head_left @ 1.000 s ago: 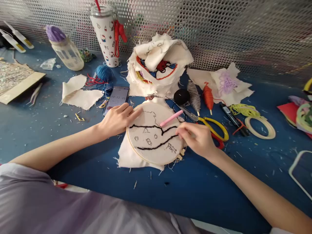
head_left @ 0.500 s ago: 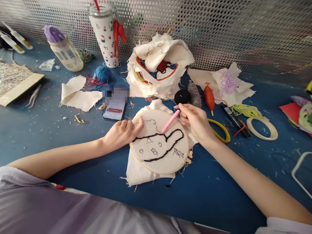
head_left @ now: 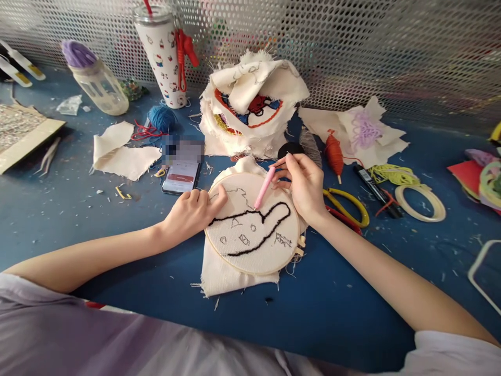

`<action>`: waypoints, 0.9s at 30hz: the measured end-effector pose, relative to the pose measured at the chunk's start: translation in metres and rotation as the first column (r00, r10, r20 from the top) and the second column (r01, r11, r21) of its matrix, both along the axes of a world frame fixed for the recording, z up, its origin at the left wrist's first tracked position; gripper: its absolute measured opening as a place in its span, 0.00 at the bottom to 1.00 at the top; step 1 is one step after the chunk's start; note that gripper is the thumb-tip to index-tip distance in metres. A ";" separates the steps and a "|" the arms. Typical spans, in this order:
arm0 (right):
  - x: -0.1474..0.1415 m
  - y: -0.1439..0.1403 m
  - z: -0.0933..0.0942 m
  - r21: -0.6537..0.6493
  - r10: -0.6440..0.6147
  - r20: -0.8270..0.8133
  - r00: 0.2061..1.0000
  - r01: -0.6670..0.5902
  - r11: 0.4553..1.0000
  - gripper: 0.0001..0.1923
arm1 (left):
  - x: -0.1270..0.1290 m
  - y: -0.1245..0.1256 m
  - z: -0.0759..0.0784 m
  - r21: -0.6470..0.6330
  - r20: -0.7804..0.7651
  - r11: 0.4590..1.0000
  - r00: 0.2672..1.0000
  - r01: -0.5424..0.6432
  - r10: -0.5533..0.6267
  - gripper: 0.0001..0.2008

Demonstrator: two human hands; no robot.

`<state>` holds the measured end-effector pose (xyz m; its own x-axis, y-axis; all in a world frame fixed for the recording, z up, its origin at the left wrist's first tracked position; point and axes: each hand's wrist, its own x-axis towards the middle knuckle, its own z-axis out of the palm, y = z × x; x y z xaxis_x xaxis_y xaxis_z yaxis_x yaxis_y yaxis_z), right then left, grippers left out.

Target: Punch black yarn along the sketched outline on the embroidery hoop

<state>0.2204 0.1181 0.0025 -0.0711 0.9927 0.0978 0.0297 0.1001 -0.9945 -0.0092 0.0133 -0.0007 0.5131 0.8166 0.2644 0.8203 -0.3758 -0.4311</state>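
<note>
An embroidery hoop (head_left: 288,263) with white cloth rests on the table before me, thick black yarn stitched along part of its pencil drawing. My left hand (head_left: 195,211) grips the hoop's left rim, fingers curled and the thumb side lying on the cloth. A pink punch needle (head_left: 264,189) leans to the right with its tip in the cloth, at the black line. By its upper end, my right hand (head_left: 303,183) is closed in a pinch on a dark strand that looks like black yarn. Behind this hand sits a black yarn ball (head_left: 290,150), partly covered.
Behind the hoop lies a heap of embroidered cloth (head_left: 250,138). A phone (head_left: 182,175), blue yarn ball (head_left: 162,119) and tumbler (head_left: 162,62) stand to the left. Yellow-handled scissors (head_left: 354,206), a black marker (head_left: 378,193) and a bare hoop (head_left: 420,203) lie right.
My right hand has shifted left and turned, its fingers now more spread around the strand. The punch needle stands steeper. The whole view has slid slightly; my left hand keeps its hold.
</note>
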 end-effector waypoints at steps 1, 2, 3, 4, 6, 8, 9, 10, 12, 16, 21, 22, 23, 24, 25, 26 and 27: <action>0.001 0.001 -0.002 -0.007 -0.009 -0.017 1.000 0.009 1.000 0.14 | 0.000 0.000 0.000 0.012 -0.008 1.000 1.000 0.011 -0.010 0.22; 0.002 0.002 -0.003 -0.013 -0.022 -0.034 0.999 0.022 1.000 0.14 | 0.000 0.000 0.000 0.020 -0.015 1.000 1.000 0.018 -0.018 0.22; 0.002 0.003 -0.004 -0.018 -0.037 -0.051 0.998 0.036 0.999 0.14 | 0.000 0.000 0.000 0.020 -0.019 1.000 1.000 0.022 -0.022 0.22; 0.003 0.004 -0.005 -0.021 -0.051 -0.063 0.997 0.050 0.999 0.15 | -0.001 0.000 0.001 0.011 -0.020 1.000 1.000 0.023 -0.022 0.22; 0.004 0.004 -0.004 -0.022 -0.062 -0.065 0.996 0.061 0.998 0.16 | -0.001 0.000 0.002 -0.025 -0.017 1.000 1.000 0.013 -0.013 0.23; 0.004 0.003 -0.002 -0.026 -0.073 -0.058 0.996 0.072 0.997 0.16 | 0.000 0.000 0.004 -0.057 -0.013 0.998 1.000 0.002 -0.002 0.23; 0.004 0.002 -0.001 -0.032 -0.084 -0.056 0.995 0.082 0.996 0.16 | 0.000 0.000 0.004 -0.070 -0.010 0.998 1.000 -0.002 0.001 0.23; 0.004 0.001 0.000 -0.041 -0.099 -0.056 0.993 0.097 0.994 0.16 | 0.001 0.000 0.005 -0.085 -0.004 0.996 1.000 -0.007 0.007 0.23; 0.003 0.000 0.002 -0.068 -0.130 -0.068 0.989 0.125 0.990 0.16 | 0.002 0.001 0.007 -0.122 0.021 0.992 0.999 -0.025 0.028 0.24; 0.003 -0.002 0.007 -0.208 -0.115 -0.151 0.982 0.082 0.975 0.18 | 0.004 0.002 0.011 -0.217 0.062 0.974 0.995 -0.068 0.083 0.24; 0.005 -0.011 0.016 -0.280 -0.061 -0.231 0.971 -0.007 0.960 0.22 | 0.006 0.003 0.019 -0.362 0.023 0.927 0.993 -0.097 0.113 0.29; 0.006 -0.013 0.017 -0.251 -0.036 -0.215 0.976 -0.019 0.968 0.21 | 0.006 0.003 0.021 -0.392 0.033 0.916 0.993 -0.092 0.114 0.30; 0.006 -0.017 0.017 -0.217 -0.010 -0.193 0.981 -0.032 0.976 0.20 | 0.005 0.003 0.023 -0.421 0.060 0.904 0.991 -0.080 0.116 0.30; 0.007 -0.020 0.017 -0.183 0.012 -0.170 0.985 -0.043 0.982 0.18 | 0.004 0.004 0.024 -0.448 0.106 0.892 0.987 -0.063 0.123 0.31; 0.007 -0.023 0.016 -0.160 0.036 -0.148 0.988 -0.060 0.985 0.16 | 0.001 0.004 0.026 -0.473 0.169 0.880 0.976 -0.040 0.135 0.31; 0.008 -0.025 0.015 -0.144 0.053 -0.129 0.990 -0.072 0.987 0.14 | -0.001 0.005 0.027 -0.496 0.249 0.868 0.957 -0.007 0.151 0.32; 0.009 -0.028 0.014 -0.136 0.066 -0.109 0.992 -0.080 0.987 0.12 | -0.004 0.007 0.029 -0.521 0.348 0.853 0.922 0.041 0.168 0.32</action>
<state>0.2296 0.0905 0.0167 -0.1407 0.9896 -0.0314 -0.0768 -0.0425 -0.9961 -0.0130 0.0201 0.0280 0.4054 0.9133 -0.0405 0.9068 -0.3961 0.1445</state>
